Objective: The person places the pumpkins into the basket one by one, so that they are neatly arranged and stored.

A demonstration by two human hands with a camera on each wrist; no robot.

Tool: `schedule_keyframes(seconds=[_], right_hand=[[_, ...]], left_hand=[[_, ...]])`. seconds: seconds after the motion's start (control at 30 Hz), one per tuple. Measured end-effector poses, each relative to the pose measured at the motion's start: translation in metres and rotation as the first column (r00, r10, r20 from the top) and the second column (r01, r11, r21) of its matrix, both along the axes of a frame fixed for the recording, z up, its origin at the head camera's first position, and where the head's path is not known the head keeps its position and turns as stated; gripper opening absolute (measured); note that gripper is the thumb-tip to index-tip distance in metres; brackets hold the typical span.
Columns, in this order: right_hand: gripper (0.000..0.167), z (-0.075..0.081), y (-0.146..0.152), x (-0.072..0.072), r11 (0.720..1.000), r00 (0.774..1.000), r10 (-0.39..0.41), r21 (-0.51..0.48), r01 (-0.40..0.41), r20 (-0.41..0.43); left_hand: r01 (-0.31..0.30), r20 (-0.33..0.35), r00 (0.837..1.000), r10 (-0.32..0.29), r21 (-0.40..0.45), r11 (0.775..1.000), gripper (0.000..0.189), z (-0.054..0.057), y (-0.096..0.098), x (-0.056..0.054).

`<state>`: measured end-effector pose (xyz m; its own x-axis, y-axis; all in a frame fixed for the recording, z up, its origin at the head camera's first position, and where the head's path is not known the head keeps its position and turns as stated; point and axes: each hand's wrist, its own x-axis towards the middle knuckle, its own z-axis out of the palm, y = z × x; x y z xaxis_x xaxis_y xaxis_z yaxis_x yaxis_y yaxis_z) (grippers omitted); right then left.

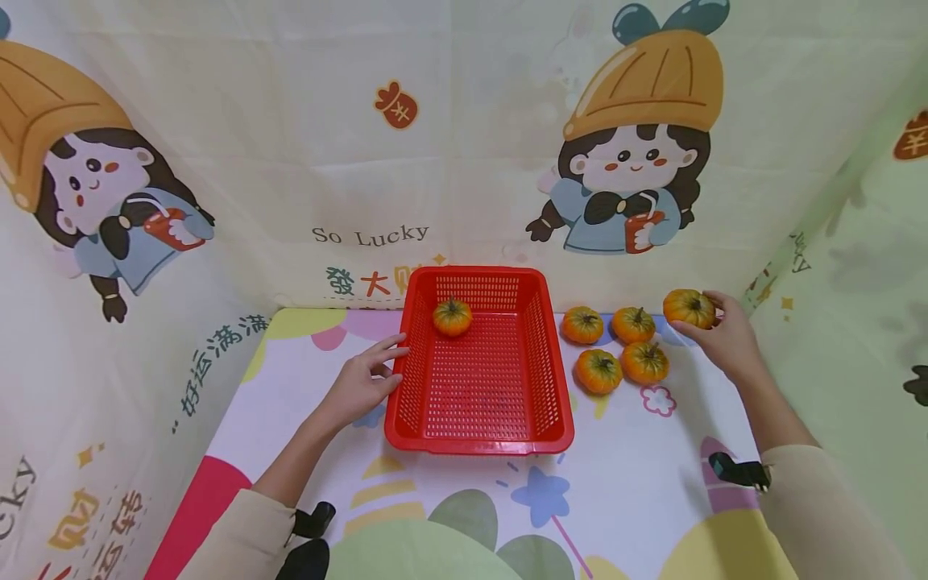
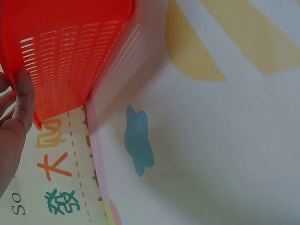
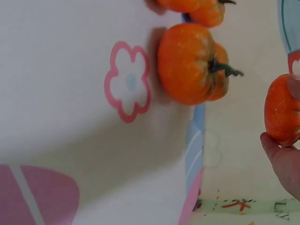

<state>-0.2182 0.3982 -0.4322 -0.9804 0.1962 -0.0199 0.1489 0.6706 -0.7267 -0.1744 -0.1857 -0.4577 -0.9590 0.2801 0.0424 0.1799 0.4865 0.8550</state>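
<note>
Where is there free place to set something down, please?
Bare: the table in front of the red basket; the patch between its right side and the right forearm, nearer than the four grouped pumpkins; the basket's near half. Crowded: where those pumpkins cluster.

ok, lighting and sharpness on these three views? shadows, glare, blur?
Head: fairly even light, wall print crisp, soft shadow on the table by the right forearm; left wrist: dimmer, soft shadow with pale streaks beside the red basket; right wrist: broad soft shadow across the table, pumpkin in the right hand cropped by the frame edge; no strong glare in any view.
</note>
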Motion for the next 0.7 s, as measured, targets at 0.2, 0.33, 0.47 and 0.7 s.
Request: schedule_keyframes(seconds=[0.2,0.33,0.47,0.7], right_hand=[[0.099,0.018,-0.027,0.003,0.997,0.998,0.066,0.035,-0.065,-0.019],[0.098,0.027,-0.045,0.0,0.992,0.992,0.121,0.038,-0.119,-0.044],[0.099,0.034,-0.06,-0.003,0.985,0.984,0.169,0.046,-0.167,-0.05],[0.097,0.045,-0.084,-0.004,0.968,0.968,0.25,0.038,-0.249,-0.033]], left_hand=[[-0.002,0.008,1.0,0.002,0.003,1.0,0.05,0.001,0.0,0.001],[0.001,0.005,1.0,-0.001,0.003,1.0,0.05,0.001,0.0,0.0],[0.003,-0.003,1.0,-0.003,-0.001,1.0,0.05,0.001,0.0,0.0],[-0.002,0.007,1.0,0.002,-0.006,1.0,0.051,0.002,0.001,0.001]])
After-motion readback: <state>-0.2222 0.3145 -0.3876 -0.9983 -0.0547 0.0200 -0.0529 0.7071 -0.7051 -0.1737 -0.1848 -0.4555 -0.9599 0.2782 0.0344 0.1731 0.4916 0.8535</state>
